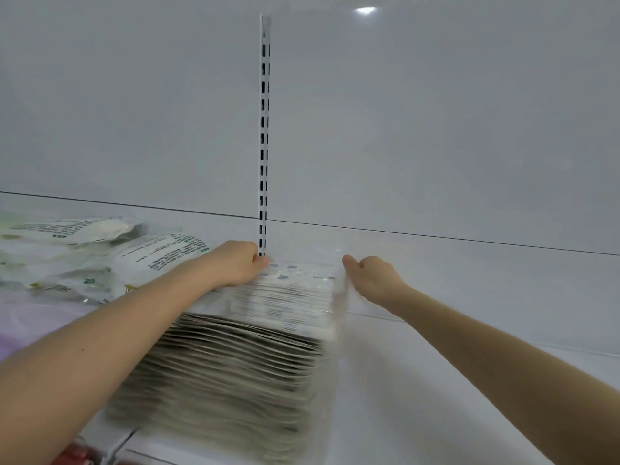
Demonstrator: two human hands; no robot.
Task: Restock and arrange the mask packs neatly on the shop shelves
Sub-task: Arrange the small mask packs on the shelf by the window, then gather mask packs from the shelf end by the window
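Note:
A long row of thin mask packs (241,350) stands on edge on the white shelf (453,380), running from the front edge back toward the rear wall. The nearer packs look beige and grey, the farthest ones white with small blue marks. My left hand (235,263) grips the far left end of the row, fingers curled over the last packs. My right hand (372,276) holds the far right corner of the same end packs, fingers closed on their clear edge. Both forearms reach in from the bottom corners.
Loose white and green printed bags (100,260) lie in a heap at the left of the shelf. A slotted metal upright (264,135) runs up the white back panel behind my hands. Bare shelf lies to the right of the row.

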